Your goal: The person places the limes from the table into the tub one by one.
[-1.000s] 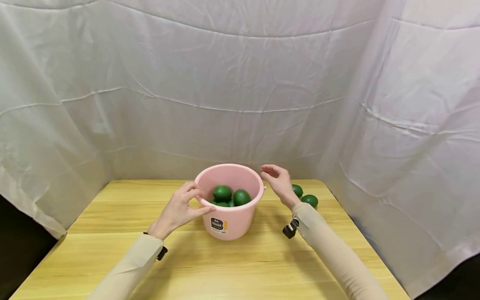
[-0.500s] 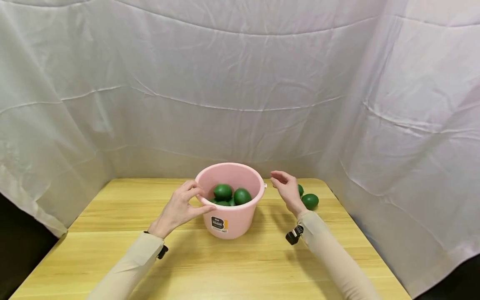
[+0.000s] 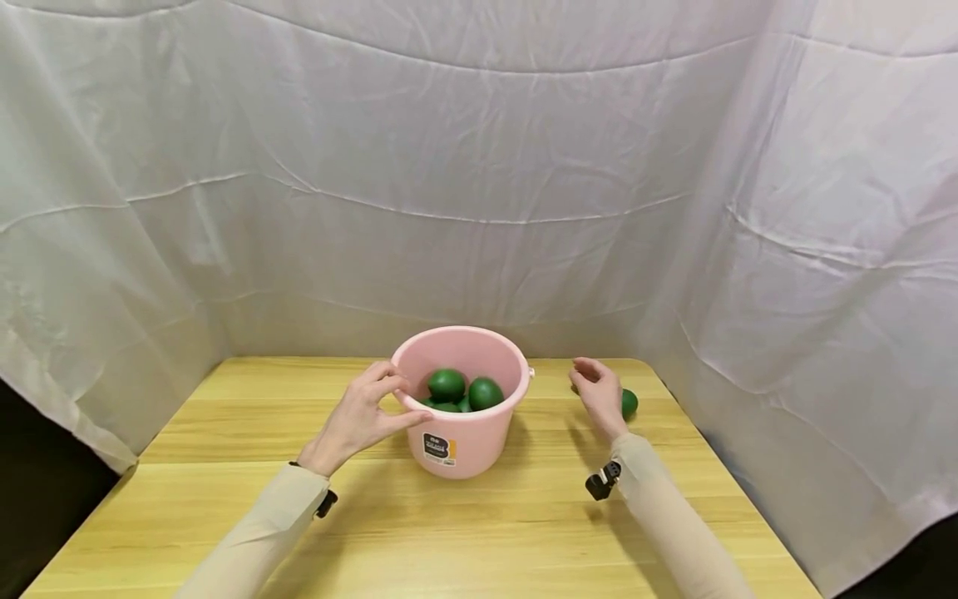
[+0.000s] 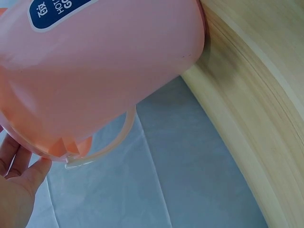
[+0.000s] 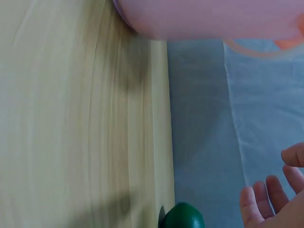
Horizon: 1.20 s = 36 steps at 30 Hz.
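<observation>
A pink plastic bucket [image 3: 479,445] with a label stands on the table. Inside it lie several dark green, smooth, egg-shaped fruits [image 3: 446,385]. My left hand [image 3: 362,413] grips its rim at the left, thumb outside and fingers over the edge; the left wrist view shows the thumb [image 4: 38,173] near the handle joint. To the right of the bucket, my right hand [image 3: 601,398] hovers with loosely bent fingers and nothing in them. Just beyond that hand sits a green fruit [image 3: 629,404], partly hidden. In the right wrist view a green fruit [image 5: 184,216] appears below the fingers.
The wooden table [image 3: 479,541] ends at a back edge behind the bucket. White cloth [image 3: 479,166] hangs behind and on both sides. The bucket's pale handle [image 4: 124,128] hangs at its far side.
My right hand has moved right and slightly nearer, away from the bucket toward the loose fruits, and now covers one of them. My left hand keeps its grip on the rim.
</observation>
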### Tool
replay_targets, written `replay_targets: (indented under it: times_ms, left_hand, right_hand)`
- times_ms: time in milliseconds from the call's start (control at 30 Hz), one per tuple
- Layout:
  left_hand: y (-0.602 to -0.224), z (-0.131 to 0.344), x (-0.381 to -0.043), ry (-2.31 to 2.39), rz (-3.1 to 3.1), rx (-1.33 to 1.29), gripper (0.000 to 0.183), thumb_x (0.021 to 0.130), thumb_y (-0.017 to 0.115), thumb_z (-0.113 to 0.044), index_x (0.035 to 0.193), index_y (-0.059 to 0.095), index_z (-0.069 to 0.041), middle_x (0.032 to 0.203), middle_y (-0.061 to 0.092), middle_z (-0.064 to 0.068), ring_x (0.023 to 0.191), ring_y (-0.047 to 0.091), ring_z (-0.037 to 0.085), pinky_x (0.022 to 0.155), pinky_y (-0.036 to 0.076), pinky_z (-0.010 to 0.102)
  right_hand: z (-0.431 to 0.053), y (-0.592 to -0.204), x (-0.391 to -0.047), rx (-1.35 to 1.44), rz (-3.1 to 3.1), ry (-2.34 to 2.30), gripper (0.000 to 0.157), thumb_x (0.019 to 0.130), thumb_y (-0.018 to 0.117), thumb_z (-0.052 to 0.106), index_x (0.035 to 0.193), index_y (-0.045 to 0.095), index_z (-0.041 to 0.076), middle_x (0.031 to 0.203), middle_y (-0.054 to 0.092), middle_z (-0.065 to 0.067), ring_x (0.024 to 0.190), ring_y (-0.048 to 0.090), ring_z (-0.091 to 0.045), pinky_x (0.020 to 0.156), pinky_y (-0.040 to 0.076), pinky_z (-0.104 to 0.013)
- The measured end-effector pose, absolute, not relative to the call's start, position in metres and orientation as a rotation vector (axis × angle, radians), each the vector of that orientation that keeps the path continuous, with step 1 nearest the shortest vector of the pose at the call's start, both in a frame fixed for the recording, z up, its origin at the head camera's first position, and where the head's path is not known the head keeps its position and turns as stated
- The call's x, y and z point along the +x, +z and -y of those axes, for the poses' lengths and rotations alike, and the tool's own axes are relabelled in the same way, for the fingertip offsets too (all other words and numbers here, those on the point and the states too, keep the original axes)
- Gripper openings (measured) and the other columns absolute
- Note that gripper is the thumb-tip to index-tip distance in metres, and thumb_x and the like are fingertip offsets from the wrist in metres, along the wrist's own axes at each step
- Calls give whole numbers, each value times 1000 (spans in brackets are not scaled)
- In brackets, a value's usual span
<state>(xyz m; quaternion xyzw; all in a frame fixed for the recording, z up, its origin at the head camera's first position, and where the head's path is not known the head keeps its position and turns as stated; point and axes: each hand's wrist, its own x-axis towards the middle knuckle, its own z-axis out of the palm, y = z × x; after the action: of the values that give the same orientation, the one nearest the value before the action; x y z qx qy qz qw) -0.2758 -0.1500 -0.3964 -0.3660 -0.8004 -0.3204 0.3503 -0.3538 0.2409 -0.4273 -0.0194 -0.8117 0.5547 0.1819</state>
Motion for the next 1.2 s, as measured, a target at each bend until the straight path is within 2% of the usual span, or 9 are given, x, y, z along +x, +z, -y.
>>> replay_targets:
  times_ms: [133,300,400,567,833,1000,1200]
  left_hand:
    - [-397,150,-276,-829,2080,-942,35,69,89,-37,84,69,-14,96,63,2,96,60,17,84,55,38]
    - [-396,150,-275,-831,2094,-932,33,69,89,-37,83,68,-16,97,63,2,97,60,17,84,55,38]
    - [-396,150,-274,-836,2104,-928,33,69,89,-38,84,68,-17,97,63,3,97,60,16,84,55,37]
    - [-397,149,-275,-838,2107,-926,35,69,89,-39,84,69,-14,97,63,4,98,60,18,86,55,39]
    - [-396,150,-275,-834,2115,-911,35,68,89,-40,83,68,-17,97,62,-1,97,59,15,84,55,37]
    - [-396,150,-275,-835,2090,-925,35,68,89,-39,84,69,-15,98,62,0,97,60,17,84,55,38]
    - [-397,150,-275,-839,2097,-918,34,68,89,-39,83,68,-16,99,62,0,98,59,17,84,55,38]
  right_hand:
    - [-253,-432,-352,-136,2273,1546,34,93,65,17,126,64,10,126,64,-14,112,60,-22,87,47,-19]
    - [-263,-437,-350,-217,2231,1607,39,93,64,15,131,59,6,134,57,-18,121,53,-29,100,43,-38]
    - [-268,-440,-350,-272,2215,1617,43,94,62,13,135,54,4,139,51,-20,127,46,-34,106,39,-45]
    - [-279,-448,-351,-356,2218,1563,50,92,62,12,139,50,3,145,42,-23,130,39,-37,108,37,-50]
    - [-290,-458,-357,-467,2260,1458,61,91,62,16,145,41,1,147,30,-29,131,34,-42,111,32,-55]
    - [-294,-463,-359,-532,2282,1419,68,89,64,18,148,34,-1,146,29,-31,132,33,-43,111,31,-56]
    - [-299,-470,-364,-533,2374,1375,69,88,66,19,146,36,-3,144,27,-34,130,32,-46,110,32,-58]
